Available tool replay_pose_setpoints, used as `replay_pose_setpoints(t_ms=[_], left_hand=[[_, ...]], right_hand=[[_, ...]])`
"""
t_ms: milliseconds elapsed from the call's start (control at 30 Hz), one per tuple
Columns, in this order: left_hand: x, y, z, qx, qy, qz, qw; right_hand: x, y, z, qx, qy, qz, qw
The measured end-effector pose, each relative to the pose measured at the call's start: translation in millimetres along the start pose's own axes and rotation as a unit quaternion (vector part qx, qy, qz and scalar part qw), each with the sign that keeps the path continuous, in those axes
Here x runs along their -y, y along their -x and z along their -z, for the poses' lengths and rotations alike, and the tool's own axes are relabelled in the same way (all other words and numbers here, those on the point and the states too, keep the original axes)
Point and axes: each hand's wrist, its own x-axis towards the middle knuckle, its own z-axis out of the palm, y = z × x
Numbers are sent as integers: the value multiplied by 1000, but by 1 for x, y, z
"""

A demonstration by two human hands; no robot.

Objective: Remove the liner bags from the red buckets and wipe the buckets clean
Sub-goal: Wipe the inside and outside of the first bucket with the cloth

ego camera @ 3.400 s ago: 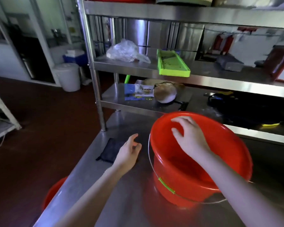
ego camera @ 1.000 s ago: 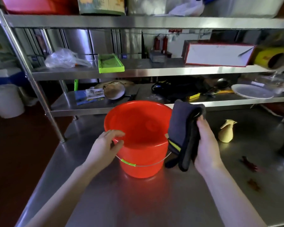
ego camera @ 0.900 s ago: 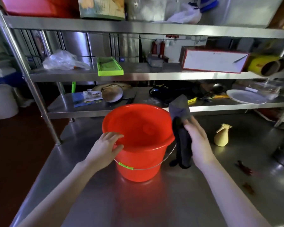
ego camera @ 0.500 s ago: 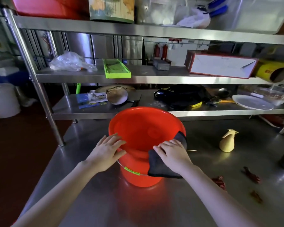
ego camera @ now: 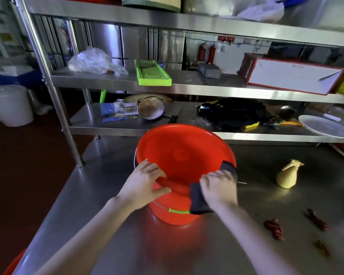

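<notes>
A red bucket stands upright on the steel table, its inside bare and its wire handle hanging down the near side. My left hand grips the near-left rim, fingers over the edge and thumb on the outer wall. My right hand holds a dark cloth folded over the near-right rim and presses it there. Part of the cloth hangs down the outside wall. A second red bucket shows only as a sliver at the bottom left, below the table edge.
A yellow squeeze bottle lies right of the bucket, with dried red chillies scattered nearer me. Steel shelves behind hold a green tray, a clear plastic bag, a black bag and a white plate. The table's left edge drops to the floor.
My right hand brought the dark cloth down from beside the bucket onto the near-right rim and slid it slightly along it. My left hand kept its grip on the rim.
</notes>
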Motion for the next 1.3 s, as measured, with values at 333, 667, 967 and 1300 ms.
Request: replay_pose_setpoints(t_ms=[333, 667, 967, 1300], left_hand=[[31, 24, 32, 61, -66, 14, 996], [23, 34, 25, 31, -82, -26, 996], [-14, 45, 23, -24, -18, 7, 1000], [13, 55, 39, -4, -89, 27, 996]], right_hand=[[-16, -3, -1, 42, -70, 95, 992], [-34, -16, -11, 21, -78, 20, 997], [39, 14, -17, -55, -67, 73, 994], [-36, -33, -12, 94, -60, 107, 988]])
